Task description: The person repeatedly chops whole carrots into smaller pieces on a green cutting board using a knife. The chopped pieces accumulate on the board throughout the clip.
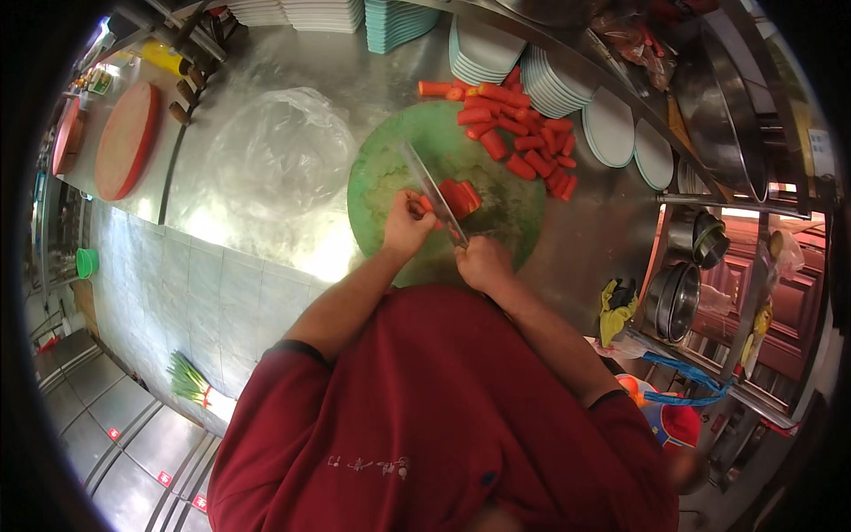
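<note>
My right hand (486, 264) grips the handle of a cleaver (432, 189), its broad blade pointing away to the upper left. Left of the blade, my left hand (407, 225) has its fingertips curled against a carrot piece (425, 205) on a round green cutting board (379, 153). Just right of the blade lie cut carrot pieces (463, 197), close together. Across the board's far right edge and onto the steel counter spreads a pile of peeled carrot chunks (522, 130). The cleaver's blade hides part of the carrot at my left fingertips.
A clear plastic bag (282, 143) lies on the steel counter (219, 86) to the left. Stacked plates (555, 76) stand behind the carrots. Round red boards (126, 141) rest at far left. Steel basins (673, 302) and a yellow-green cloth (617, 309) are at right.
</note>
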Motion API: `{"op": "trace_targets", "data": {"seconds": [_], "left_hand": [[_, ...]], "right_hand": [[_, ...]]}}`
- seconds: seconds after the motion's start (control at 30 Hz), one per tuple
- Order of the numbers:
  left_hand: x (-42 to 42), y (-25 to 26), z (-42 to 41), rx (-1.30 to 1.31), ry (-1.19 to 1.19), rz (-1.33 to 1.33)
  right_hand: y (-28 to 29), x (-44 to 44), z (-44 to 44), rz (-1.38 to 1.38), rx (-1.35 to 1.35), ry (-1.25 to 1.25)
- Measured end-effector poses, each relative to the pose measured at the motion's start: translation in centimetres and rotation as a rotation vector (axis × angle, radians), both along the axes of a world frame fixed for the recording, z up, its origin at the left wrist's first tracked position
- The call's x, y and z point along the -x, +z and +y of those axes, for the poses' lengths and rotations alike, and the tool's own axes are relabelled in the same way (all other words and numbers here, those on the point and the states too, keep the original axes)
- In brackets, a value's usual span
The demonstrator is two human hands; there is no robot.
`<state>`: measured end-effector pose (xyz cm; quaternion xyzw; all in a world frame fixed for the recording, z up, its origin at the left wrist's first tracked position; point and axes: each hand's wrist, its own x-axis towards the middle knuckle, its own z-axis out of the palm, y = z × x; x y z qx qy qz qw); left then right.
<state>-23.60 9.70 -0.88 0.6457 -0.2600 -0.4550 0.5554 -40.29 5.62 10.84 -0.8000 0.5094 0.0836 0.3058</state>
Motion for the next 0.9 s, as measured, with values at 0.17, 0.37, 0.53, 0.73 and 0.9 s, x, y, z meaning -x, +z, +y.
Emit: {"op": "trace_targets", "data": {"seconds": [0.17,0.37,0.53,0.73,0.9], "left_hand": [[-0.1,-0.5,0.0,0.019,-0.031,-0.063],[0.1,-0.9,0.1,0.034,-0.032,-0.045],[-0.6,0.1,0.2,0.034,-0.063,-0.071],[-0.6,1.3,-0.3,0.010,-0.115,-0.190],[-0.8,-1.7,-0.6,0.038,-0.096,-0.211]], "right_hand": [[0.6,-0.7,-0.4,0.084,-0.083,-0.012],[0.9,-1.6,-0.9,0.149,-0.134,-0.033],[0.3,-4.4,-2.1,0.157,-0.185,-0.064],[-2.1,-2.9,-2.6,0.035,-0.132,0.006],[-3.1,2.9,0.2,-0.397,0.023,-0.181]]}}
